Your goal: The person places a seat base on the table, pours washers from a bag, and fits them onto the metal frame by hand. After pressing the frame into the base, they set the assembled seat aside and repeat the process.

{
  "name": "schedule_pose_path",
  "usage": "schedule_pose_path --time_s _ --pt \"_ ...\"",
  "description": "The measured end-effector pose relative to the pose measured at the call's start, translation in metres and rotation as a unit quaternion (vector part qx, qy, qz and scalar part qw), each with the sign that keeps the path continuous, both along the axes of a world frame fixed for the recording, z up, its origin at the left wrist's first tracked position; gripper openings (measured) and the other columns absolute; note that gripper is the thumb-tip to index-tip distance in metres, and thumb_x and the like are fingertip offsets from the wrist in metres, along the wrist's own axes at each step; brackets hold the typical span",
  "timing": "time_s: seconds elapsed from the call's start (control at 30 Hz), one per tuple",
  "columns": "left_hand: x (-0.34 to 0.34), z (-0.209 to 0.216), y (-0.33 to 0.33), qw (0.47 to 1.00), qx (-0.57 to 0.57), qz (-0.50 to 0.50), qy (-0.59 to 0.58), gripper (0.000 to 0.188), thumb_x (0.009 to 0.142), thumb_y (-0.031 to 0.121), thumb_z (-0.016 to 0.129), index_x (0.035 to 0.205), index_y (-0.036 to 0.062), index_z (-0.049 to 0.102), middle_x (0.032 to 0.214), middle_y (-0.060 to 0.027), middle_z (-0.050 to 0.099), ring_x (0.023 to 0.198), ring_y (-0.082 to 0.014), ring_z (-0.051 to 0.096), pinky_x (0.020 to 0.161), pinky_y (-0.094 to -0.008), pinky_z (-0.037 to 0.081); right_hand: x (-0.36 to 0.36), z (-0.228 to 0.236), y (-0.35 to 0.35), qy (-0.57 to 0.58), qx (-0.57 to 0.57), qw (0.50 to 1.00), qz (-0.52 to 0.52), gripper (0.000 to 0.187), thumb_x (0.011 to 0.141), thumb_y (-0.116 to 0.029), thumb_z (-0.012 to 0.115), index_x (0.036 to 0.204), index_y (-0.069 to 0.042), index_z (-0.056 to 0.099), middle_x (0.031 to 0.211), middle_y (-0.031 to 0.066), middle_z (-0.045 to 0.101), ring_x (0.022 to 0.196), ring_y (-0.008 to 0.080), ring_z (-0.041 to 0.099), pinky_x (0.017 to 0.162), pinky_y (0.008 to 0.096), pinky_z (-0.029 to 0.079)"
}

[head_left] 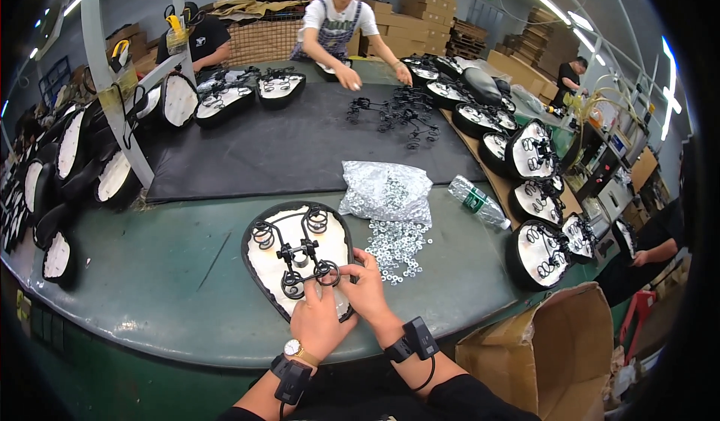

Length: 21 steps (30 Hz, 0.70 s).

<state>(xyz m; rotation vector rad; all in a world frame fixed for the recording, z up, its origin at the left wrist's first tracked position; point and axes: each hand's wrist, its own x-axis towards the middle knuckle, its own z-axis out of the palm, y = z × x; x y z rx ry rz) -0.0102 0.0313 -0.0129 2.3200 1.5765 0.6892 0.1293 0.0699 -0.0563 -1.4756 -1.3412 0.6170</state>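
An upturned bicycle saddle (264,263) lies on the green table in front of me, white underside up, with a black wire spring frame (298,252) on it. My left hand (319,322) rests on the saddle's near end, fingers pressing by the lower coil springs. My right hand (367,286) pinches the frame's right coil at the saddle's edge. Loose small metal nuts (397,245) lie just right of the saddle, spilled from a clear plastic bag (386,190) full of them.
A black mat (300,147) covers the table's middle with spare spring frames (397,113). Finished saddles line the left (71,173) and right (536,196) edges. A plastic bottle (478,201) lies right. A person (337,27) works opposite. An open cardboard box (555,346) stands lower right.
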Motion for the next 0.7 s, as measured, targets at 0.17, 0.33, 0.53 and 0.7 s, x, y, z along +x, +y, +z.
schedule_pose_path --time_s 0.17,0.33,0.53,0.7 --pt "0.001 0.001 0.0 1.0 0.009 0.012 -0.002 0.089 0.064 0.042 0.088 0.137 0.0037 0.054 0.133 -0.0217 0.049 0.086 -0.0374 0.07 0.072 -0.0433 0.059 -0.004 0.0 -0.003 0.073 -0.026 0.997 0.014 0.02 0.08 -0.011 0.084 0.098 -0.006 0.08 0.14 0.0173 0.051 0.135 0.0333 0.048 0.113 0.0415 0.04" --pt "-0.012 -0.002 0.001 0.998 0.059 0.001 -0.032 0.088 0.066 0.043 0.088 0.138 0.006 0.054 0.128 -0.0204 0.054 0.085 -0.0359 0.071 0.069 -0.0426 0.059 -0.011 -0.006 -0.002 0.004 0.04 0.999 -0.003 0.017 0.079 -0.012 0.084 0.094 -0.007 0.08 0.137 0.0185 0.054 0.126 0.0344 0.056 0.106 0.041 0.047" --pt "-0.01 -0.001 0.005 0.998 0.055 0.005 -0.028 0.088 0.066 0.046 0.088 0.137 0.0071 0.054 0.126 -0.0185 0.055 0.079 -0.0349 0.07 0.066 -0.0423 0.059 -0.005 -0.005 0.002 -0.021 0.019 1.0 0.005 0.018 0.078 -0.012 0.083 0.096 -0.008 0.081 0.136 0.0175 0.057 0.125 0.0331 0.059 0.102 0.0405 0.051" --pt "-0.009 0.01 0.003 0.999 0.036 -0.002 -0.006 0.084 0.069 0.045 0.086 0.135 0.0021 0.055 0.126 -0.0183 0.054 0.076 -0.0319 0.07 0.07 -0.0406 0.059 0.022 -0.009 0.002 -0.008 0.023 0.997 0.076 0.023 0.082 -0.018 0.082 0.103 -0.009 0.08 0.144 0.0227 0.052 0.132 0.0379 0.054 0.109 0.0436 0.045"
